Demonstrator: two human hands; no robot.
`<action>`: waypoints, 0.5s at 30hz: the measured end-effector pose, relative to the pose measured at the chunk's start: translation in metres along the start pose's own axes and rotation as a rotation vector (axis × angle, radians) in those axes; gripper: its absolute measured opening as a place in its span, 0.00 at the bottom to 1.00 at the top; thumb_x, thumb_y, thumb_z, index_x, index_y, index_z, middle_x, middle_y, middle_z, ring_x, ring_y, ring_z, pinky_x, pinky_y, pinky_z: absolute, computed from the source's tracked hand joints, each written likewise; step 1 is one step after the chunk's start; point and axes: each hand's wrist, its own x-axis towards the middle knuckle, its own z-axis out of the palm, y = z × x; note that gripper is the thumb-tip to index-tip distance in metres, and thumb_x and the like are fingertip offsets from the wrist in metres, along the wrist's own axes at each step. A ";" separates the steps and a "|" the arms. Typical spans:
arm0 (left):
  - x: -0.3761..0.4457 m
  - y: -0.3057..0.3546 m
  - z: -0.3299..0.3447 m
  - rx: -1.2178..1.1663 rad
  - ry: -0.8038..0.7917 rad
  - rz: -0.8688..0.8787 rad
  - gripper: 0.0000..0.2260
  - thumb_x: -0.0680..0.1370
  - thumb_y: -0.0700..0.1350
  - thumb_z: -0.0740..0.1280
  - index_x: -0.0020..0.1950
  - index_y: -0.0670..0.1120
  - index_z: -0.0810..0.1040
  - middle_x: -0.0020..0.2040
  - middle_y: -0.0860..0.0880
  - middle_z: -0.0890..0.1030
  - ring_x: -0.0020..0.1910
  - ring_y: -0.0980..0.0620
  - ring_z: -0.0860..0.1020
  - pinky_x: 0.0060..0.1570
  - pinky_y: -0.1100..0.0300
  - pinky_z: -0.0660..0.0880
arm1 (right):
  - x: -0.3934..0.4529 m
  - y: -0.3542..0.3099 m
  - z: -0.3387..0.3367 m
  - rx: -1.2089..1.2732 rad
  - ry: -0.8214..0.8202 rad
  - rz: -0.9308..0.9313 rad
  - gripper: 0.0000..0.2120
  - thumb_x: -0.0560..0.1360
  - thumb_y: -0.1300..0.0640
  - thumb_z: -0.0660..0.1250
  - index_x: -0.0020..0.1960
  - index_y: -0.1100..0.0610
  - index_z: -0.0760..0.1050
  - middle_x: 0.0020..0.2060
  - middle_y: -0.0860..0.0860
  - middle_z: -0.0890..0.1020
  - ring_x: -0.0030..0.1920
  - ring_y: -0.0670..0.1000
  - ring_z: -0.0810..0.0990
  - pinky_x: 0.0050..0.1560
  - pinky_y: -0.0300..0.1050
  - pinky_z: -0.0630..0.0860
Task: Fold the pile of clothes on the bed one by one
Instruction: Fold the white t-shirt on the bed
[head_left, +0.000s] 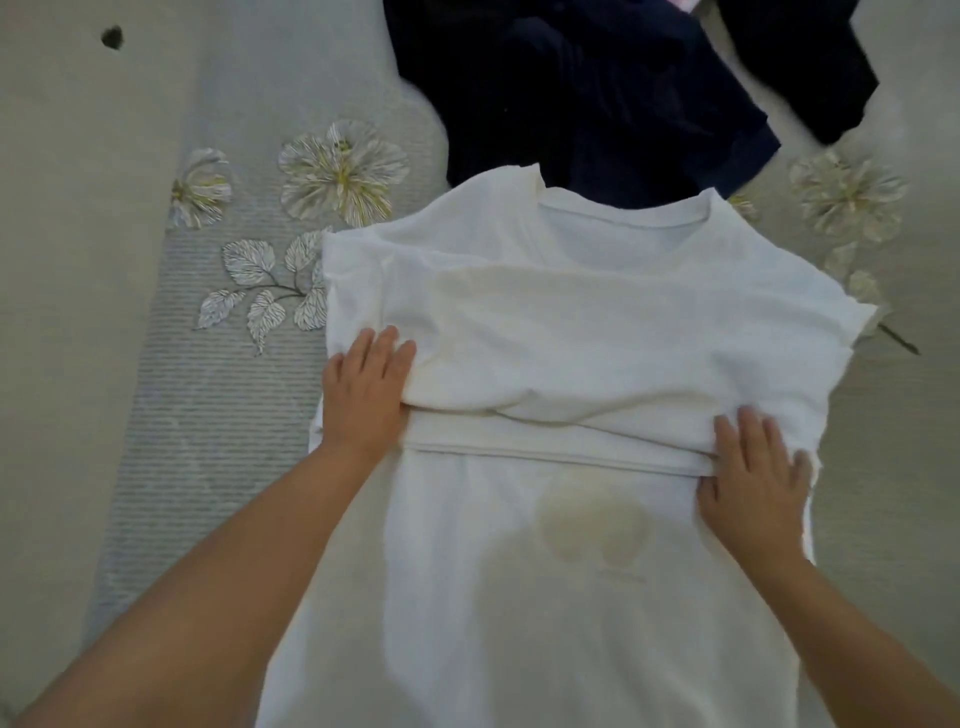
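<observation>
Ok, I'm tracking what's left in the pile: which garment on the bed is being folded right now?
The white T-shirt, with the left hand and right hand flat on its folds. The dark navy clothes beyond it lie crumpled and untouched.

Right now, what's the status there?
Left hand and right hand flat on white cotton T-shirt, part-folded. Dark navy clothes pile waits beyond. Nothing blocking.

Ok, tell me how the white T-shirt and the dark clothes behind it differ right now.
The white T-shirt lies spread flat and partly folded, sleeves tucked in; the dark clothes lie crumpled in a heap. The left hand and right hand rest on the T-shirt; nothing touches the dark clothes. The T-shirt is nearer the person. Both lie on the flowered bedcover.
</observation>
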 end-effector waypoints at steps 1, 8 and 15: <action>0.006 -0.002 -0.005 0.033 0.000 0.030 0.22 0.66 0.33 0.67 0.60 0.40 0.77 0.63 0.40 0.75 0.61 0.37 0.73 0.53 0.46 0.69 | 0.004 0.007 -0.001 0.002 -0.036 0.064 0.25 0.68 0.67 0.62 0.65 0.66 0.70 0.67 0.66 0.68 0.68 0.67 0.64 0.62 0.71 0.59; -0.004 -0.014 -0.032 0.398 0.072 0.253 0.18 0.68 0.39 0.55 0.52 0.43 0.80 0.46 0.42 0.82 0.38 0.44 0.80 0.33 0.55 0.75 | 0.012 0.044 0.005 0.019 0.060 -0.152 0.24 0.59 0.73 0.59 0.55 0.74 0.74 0.56 0.73 0.74 0.54 0.77 0.72 0.50 0.76 0.66; -0.019 0.027 -0.015 0.464 -0.279 0.021 0.25 0.75 0.36 0.57 0.72 0.46 0.59 0.74 0.47 0.55 0.73 0.48 0.53 0.69 0.46 0.49 | 0.007 0.078 0.008 0.156 0.179 -0.126 0.21 0.69 0.63 0.54 0.52 0.76 0.75 0.49 0.74 0.77 0.44 0.74 0.78 0.38 0.65 0.76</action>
